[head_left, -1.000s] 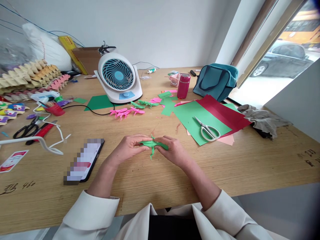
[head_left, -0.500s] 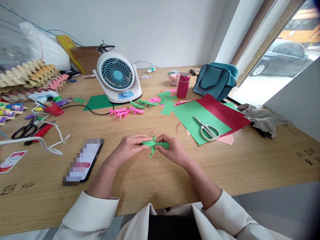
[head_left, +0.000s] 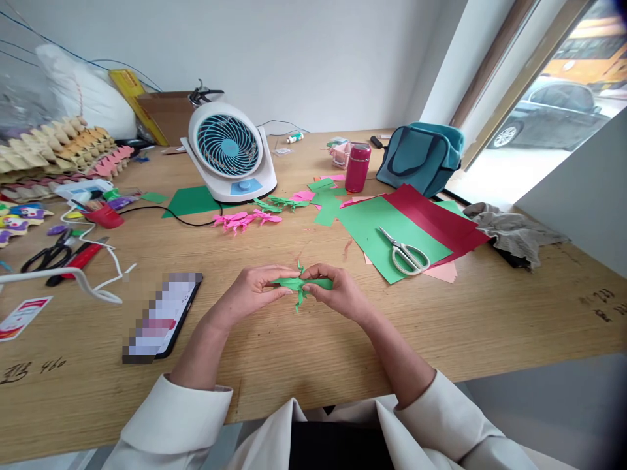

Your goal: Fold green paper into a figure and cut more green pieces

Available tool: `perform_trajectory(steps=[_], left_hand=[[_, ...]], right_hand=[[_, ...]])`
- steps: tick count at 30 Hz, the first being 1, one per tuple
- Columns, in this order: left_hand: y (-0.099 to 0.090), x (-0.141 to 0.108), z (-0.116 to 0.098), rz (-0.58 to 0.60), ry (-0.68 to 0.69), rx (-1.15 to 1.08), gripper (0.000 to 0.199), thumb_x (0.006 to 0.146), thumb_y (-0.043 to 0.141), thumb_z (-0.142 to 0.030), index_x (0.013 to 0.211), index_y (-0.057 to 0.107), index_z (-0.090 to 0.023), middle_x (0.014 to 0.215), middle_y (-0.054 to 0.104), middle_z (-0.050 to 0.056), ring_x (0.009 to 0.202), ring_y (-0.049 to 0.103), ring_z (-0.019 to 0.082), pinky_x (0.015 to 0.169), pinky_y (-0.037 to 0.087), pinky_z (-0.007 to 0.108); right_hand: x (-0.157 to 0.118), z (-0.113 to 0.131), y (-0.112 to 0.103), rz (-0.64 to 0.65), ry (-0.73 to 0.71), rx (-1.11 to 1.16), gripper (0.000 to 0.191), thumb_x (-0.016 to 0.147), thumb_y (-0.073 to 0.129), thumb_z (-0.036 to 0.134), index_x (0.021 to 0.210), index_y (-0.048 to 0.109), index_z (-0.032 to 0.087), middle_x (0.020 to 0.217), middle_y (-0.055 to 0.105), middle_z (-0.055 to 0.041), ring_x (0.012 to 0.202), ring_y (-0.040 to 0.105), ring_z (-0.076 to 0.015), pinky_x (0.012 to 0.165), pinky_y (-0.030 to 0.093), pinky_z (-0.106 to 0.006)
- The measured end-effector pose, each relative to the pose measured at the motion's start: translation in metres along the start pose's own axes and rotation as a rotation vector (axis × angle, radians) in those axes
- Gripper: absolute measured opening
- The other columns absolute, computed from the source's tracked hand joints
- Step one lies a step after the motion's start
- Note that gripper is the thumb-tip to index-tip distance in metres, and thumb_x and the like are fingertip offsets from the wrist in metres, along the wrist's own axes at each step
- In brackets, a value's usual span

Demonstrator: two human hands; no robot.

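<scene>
A green folded paper figure [head_left: 292, 283] with thin, leg-like points is held just above the wooden table [head_left: 274, 372]. My left hand [head_left: 255, 286] pinches its left end between thumb and fingers. On the other side, my right hand [head_left: 329, 287] grips the body near the middle, and a green flap shows among its fingers. Farther back lie pink folded paper figures [head_left: 240, 222] and green folded paper figures [head_left: 284, 203], similar in shape. Parts of the held figure are hidden under my fingers.
White-handled scissors [head_left: 406, 254] lie on green paper [head_left: 367, 225] to the right, with red sheets [head_left: 431, 219] behind. A phone [head_left: 169, 316] is left of my hands. At the back stand a fan [head_left: 230, 150], a red thermos [head_left: 358, 168] and a teal bag [head_left: 421, 160].
Both hands keep their hold on the green paper figure, which has shifted only very slightly. The view has moved a touch; nothing else differs visibly.
</scene>
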State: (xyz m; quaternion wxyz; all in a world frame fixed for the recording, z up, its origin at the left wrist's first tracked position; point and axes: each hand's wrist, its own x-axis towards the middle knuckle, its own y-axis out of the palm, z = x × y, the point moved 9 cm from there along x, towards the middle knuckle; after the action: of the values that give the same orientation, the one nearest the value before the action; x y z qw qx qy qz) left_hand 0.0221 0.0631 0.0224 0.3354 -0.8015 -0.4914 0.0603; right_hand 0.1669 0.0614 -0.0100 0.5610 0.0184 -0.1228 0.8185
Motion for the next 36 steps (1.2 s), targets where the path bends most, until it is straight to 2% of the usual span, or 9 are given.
perform_trajectory(steps=[6, 12, 17, 21, 24, 30, 36], left_hand=[[0.001, 0.001, -0.007, 0.018, 0.03, 0.048, 0.027, 0.087, 0.068, -0.024, 0.113, 0.072, -0.022, 0.112, 0.071, 0.005, 0.104, 0.067, 0.02, 0.091, 0.051, 0.028], [0.0, 0.0, -0.01, 0.018, 0.029, 0.013, 0.024, 0.086, 0.068, -0.024, 0.11, 0.072, -0.022, 0.109, 0.071, 0.006, 0.101, 0.066, 0.019, 0.087, 0.05, 0.028], [0.003, 0.0, -0.013, 0.049, 0.04, 0.037, 0.025, 0.086, 0.069, -0.025, 0.111, 0.073, -0.024, 0.107, 0.07, 0.004, 0.098, 0.066, 0.017, 0.085, 0.049, 0.026], [0.004, 0.0, -0.01, 0.05, -0.002, 0.048, 0.025, 0.084, 0.072, -0.027, 0.109, 0.073, -0.023, 0.102, 0.073, 0.002, 0.092, 0.067, 0.017, 0.079, 0.05, 0.025], [0.005, 0.0, -0.012, 0.057, 0.015, 0.062, 0.02, 0.083, 0.072, -0.026, 0.104, 0.073, -0.023, 0.101, 0.073, 0.002, 0.092, 0.067, 0.017, 0.081, 0.05, 0.025], [0.006, 0.001, -0.021, 0.066, 0.071, 0.088, 0.022, 0.085, 0.069, -0.028, 0.106, 0.074, -0.023, 0.104, 0.072, 0.004, 0.096, 0.067, 0.019, 0.085, 0.05, 0.028], [0.002, 0.001, -0.02, 0.036, 0.017, 0.086, 0.02, 0.085, 0.069, -0.031, 0.102, 0.074, -0.023, 0.102, 0.073, 0.004, 0.093, 0.067, 0.02, 0.081, 0.051, 0.028]], right_hand=[[0.0, -0.007, 0.0, 0.028, 0.097, 0.057, 0.026, 0.081, 0.069, 0.036, 0.098, 0.069, 0.016, 0.079, 0.067, -0.0003, 0.058, 0.051, -0.0092, 0.056, 0.041, -0.023], [0.0, -0.006, 0.003, 0.066, 0.078, 0.091, 0.026, 0.08, 0.07, 0.037, 0.097, 0.068, 0.017, 0.083, 0.067, -0.0006, 0.06, 0.051, -0.0094, 0.055, 0.04, -0.022], [0.001, -0.002, 0.003, 0.063, -0.003, 0.025, 0.018, 0.082, 0.068, 0.032, 0.093, 0.068, 0.017, 0.086, 0.069, -0.0012, 0.073, 0.059, -0.0129, 0.067, 0.044, -0.024], [0.001, -0.003, 0.001, 0.059, -0.004, -0.008, 0.017, 0.082, 0.068, 0.033, 0.088, 0.07, 0.017, 0.085, 0.07, -0.002, 0.08, 0.062, -0.0153, 0.074, 0.045, -0.026], [0.001, -0.006, 0.001, 0.069, 0.032, 0.001, 0.022, 0.082, 0.068, 0.037, 0.089, 0.071, 0.016, 0.085, 0.07, -0.0027, 0.077, 0.061, -0.0155, 0.07, 0.045, -0.026], [0.002, -0.015, 0.003, 0.049, 0.115, 0.04, 0.025, 0.079, 0.07, 0.04, 0.086, 0.069, 0.016, 0.078, 0.067, -0.0011, 0.067, 0.056, -0.0128, 0.062, 0.043, -0.024], [0.0, -0.023, 0.009, 0.047, 0.248, 0.276, 0.038, 0.071, 0.077, 0.05, 0.085, 0.068, 0.016, 0.076, 0.065, -0.0001, 0.065, 0.055, -0.0113, 0.061, 0.046, -0.024]])
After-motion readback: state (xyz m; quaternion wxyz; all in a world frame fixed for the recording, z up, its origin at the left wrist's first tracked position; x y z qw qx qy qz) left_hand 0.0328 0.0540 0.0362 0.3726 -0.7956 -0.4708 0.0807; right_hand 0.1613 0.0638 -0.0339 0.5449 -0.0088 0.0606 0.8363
